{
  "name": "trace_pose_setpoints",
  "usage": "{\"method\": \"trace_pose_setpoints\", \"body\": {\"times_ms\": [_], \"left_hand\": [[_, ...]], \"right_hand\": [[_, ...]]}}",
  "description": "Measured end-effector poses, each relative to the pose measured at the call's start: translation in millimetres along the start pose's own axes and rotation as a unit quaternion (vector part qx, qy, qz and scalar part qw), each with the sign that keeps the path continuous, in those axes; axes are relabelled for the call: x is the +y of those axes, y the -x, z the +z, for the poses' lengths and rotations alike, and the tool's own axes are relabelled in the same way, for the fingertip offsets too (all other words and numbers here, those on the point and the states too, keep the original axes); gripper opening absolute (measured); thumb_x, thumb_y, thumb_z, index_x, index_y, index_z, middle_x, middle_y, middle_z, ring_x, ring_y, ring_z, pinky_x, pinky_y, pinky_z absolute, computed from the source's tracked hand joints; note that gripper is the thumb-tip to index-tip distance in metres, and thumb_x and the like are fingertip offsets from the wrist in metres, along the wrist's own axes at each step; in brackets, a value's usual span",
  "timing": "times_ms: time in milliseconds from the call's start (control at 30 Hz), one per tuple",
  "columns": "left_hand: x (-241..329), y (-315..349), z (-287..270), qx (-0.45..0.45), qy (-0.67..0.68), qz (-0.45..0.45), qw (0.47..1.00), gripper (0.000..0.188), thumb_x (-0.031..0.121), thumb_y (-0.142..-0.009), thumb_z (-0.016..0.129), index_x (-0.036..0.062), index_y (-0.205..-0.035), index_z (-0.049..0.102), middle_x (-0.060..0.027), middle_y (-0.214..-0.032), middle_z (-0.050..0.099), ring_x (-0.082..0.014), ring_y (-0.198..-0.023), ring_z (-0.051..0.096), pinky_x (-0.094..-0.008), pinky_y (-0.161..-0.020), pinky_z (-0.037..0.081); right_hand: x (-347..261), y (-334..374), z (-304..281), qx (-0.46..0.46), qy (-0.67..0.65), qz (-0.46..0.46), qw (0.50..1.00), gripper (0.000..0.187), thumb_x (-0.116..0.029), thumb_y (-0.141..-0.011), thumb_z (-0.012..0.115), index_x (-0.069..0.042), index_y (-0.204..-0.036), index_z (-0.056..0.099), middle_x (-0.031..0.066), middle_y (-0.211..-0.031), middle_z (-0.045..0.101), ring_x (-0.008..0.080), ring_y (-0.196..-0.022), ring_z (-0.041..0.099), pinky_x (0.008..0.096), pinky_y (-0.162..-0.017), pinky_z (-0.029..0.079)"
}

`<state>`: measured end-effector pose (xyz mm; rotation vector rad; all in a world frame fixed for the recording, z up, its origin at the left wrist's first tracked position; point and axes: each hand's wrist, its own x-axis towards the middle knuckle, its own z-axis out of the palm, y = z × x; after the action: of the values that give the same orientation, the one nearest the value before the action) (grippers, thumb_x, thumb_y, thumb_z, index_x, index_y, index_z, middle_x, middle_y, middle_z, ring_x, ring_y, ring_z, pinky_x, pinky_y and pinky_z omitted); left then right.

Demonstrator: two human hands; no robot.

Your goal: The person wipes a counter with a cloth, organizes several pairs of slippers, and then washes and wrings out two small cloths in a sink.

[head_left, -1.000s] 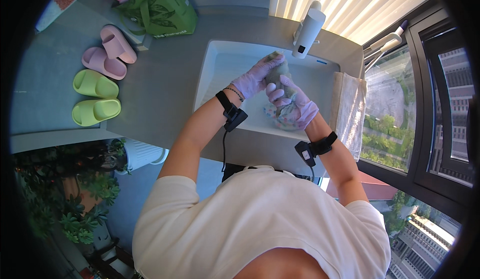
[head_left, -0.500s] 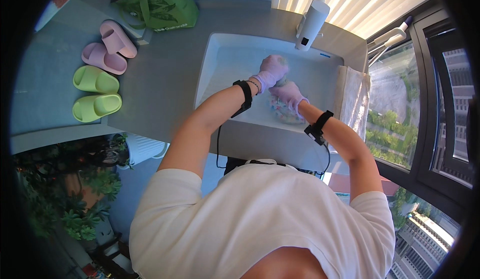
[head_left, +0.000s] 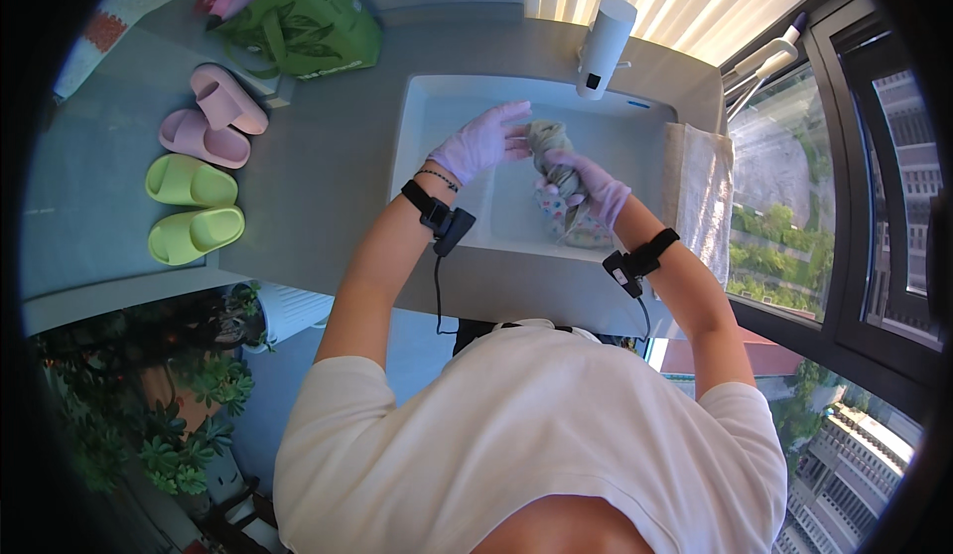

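Note:
In a white rectangular sink, my right hand grips a twisted grey-green cloth. One end of the cloth sticks up past my fingers. A pale part with small coloured spots hangs below that hand; whether it belongs to the same cloth I cannot tell. My left hand is open, fingers stretched out just left of the cloth's upper end, holding nothing. Both hands wear thin light purple gloves. A white faucet stands at the sink's far edge.
A light towel drapes over the sink's right edge, beside the window. On the left lie pink slippers and lime-green slippers, with a green bag behind them. Black wrist straps with cables are on both my forearms.
My left hand has let go of the cloth, moved left and spread its fingers. My right hand keeps its grip, and more of the twisted cloth shows.

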<state>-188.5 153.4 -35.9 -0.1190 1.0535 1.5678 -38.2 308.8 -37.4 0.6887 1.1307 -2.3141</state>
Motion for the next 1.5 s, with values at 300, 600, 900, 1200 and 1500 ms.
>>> {"method": "trace_pose_setpoints", "body": {"times_ms": [300, 600, 900, 1200, 1500], "left_hand": [[-13.6, 31.2, 45.0, -0.422, 0.203, 0.209, 0.859, 0.066, 0.051, -0.087, 0.053, 0.0218, -0.142, 0.032, -0.0116, -0.141, 0.038, -0.0353, -0.128, 0.038, -0.0461, -0.103, 0.036], [11.5, 43.5, 67.3, -0.138, 0.082, 0.13, 0.979, 0.021, 0.026, -0.092, 0.052, 0.0087, -0.079, 0.052, -0.0031, -0.077, 0.05, -0.0188, -0.081, 0.056, -0.0412, -0.076, 0.053], [3.5, 24.3, 79.4, -0.028, -0.187, 0.238, 0.953, 0.027, 0.027, -0.086, 0.059, 0.005, -0.069, 0.058, -0.0042, -0.064, 0.058, -0.0149, -0.057, 0.057, -0.0296, -0.059, 0.051], [-15.8, -14.2, 75.6, 0.107, -0.418, 0.256, 0.865, 0.03, 0.023, -0.087, 0.056, 0.0023, -0.065, 0.058, -0.0044, -0.056, 0.058, -0.0135, -0.052, 0.056, -0.0287, -0.056, 0.048], [-47.7, -68.4, 10.3, 0.332, -0.054, 0.185, 0.923, 0.031, 0.029, -0.088, 0.056, 0.0014, -0.075, 0.06, -0.0085, -0.063, 0.061, -0.0224, -0.057, 0.06, -0.0346, -0.06, 0.051]], "right_hand": [[4.2, 27.9, 86.6, -0.41, -0.595, 0.093, 0.685, 0.042, -0.035, -0.088, 0.058, -0.005, -0.116, 0.051, 0.0133, -0.098, 0.055, 0.0112, -0.073, 0.057, 0.0165, -0.038, 0.042], [-25.3, 43.4, 75.2, -0.267, -0.347, 0.051, 0.898, 0.03, -0.028, -0.087, 0.062, -0.004, -0.101, 0.052, 0.005, -0.091, 0.058, 0.0072, -0.062, 0.055, 0.0151, -0.034, 0.038], [-24.8, 32.8, 68.7, 0.015, 0.056, 0.02, 0.998, 0.019, -0.023, -0.077, 0.066, -0.008, -0.085, 0.057, 0.0013, -0.069, 0.058, 0.0074, -0.045, 0.049, 0.0199, -0.033, 0.029], [17.0, -22.9, 40.4, 0.221, 0.225, -0.045, 0.948, 0.024, -0.025, -0.073, 0.066, -0.001, -0.076, 0.065, 0.0071, -0.058, 0.06, 0.0148, -0.043, 0.054, 0.0278, -0.04, 0.04], [28.4, -22.5, 42.7, 0.368, 0.539, -0.176, 0.737, 0.076, -0.033, -0.071, 0.072, -0.012, -0.134, 0.036, 0.0147, -0.124, 0.049, 0.0356, -0.102, 0.057, 0.0416, -0.086, 0.046]]}}
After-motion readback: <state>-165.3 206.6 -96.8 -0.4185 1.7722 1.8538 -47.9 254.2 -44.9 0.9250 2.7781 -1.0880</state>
